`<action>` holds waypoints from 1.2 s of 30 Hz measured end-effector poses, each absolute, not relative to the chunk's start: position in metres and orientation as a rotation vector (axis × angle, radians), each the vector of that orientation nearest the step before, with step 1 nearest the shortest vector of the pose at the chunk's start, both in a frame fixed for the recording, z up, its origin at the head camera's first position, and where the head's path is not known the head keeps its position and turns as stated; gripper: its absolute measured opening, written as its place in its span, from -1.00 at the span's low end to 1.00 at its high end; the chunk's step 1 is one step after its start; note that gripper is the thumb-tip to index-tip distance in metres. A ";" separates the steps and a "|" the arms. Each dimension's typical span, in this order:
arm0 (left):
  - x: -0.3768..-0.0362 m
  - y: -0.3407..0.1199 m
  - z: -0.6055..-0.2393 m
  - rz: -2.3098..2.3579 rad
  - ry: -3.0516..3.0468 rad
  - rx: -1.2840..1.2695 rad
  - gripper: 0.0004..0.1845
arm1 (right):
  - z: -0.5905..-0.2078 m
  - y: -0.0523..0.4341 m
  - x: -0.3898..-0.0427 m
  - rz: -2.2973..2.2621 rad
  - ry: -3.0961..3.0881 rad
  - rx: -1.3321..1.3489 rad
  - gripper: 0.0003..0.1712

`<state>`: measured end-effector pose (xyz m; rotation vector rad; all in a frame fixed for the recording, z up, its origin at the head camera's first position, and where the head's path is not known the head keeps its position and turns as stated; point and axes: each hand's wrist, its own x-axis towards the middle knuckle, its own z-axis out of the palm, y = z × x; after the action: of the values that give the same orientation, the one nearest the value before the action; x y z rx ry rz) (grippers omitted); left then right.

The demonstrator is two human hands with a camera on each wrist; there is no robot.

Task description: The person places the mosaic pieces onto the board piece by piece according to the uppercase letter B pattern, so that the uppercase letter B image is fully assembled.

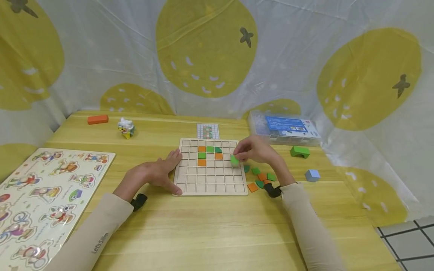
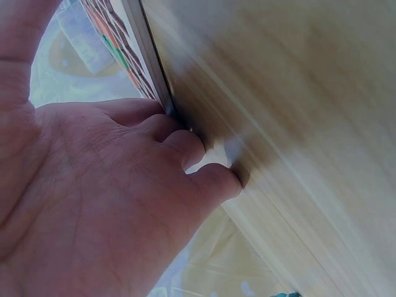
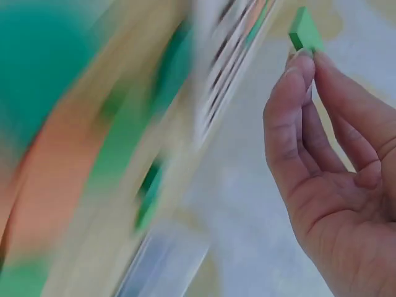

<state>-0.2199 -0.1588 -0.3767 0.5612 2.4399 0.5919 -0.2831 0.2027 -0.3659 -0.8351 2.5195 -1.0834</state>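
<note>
A wooden grid board [image 1: 211, 180] lies on the table with a few orange and green tiles [image 1: 210, 153] set in its upper rows. My left hand [image 1: 162, 171] rests against the board's left edge [image 2: 156, 69], fingers [image 2: 197, 162] curled against it. My right hand [image 1: 255, 149] hovers over the board's right side and pinches a green square tile [image 1: 234, 160] at its fingertips [image 3: 301, 62]; the tile [image 3: 304, 29] shows clearly in the right wrist view, though the rest of that view is blurred.
Loose orange and green tiles [image 1: 261, 177] lie right of the board. A pattern card [image 1: 208, 131], a clear plastic box [image 1: 284, 129], a green arch block [image 1: 300, 151], a blue block [image 1: 312, 175], an orange block [image 1: 97, 119], a small figurine [image 1: 126, 127] and a cartoon puzzle board [image 1: 40, 195] share the table.
</note>
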 end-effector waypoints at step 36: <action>-0.221 -0.157 -0.376 0.591 2.434 0.541 0.46 | -0.371 0.152 -0.291 -1.105 2.516 -0.803 -0.81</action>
<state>-0.2206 -0.1571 -0.3764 0.5412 2.4343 0.5906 -0.2911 0.1515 -0.3713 -0.8028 2.5158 -1.1046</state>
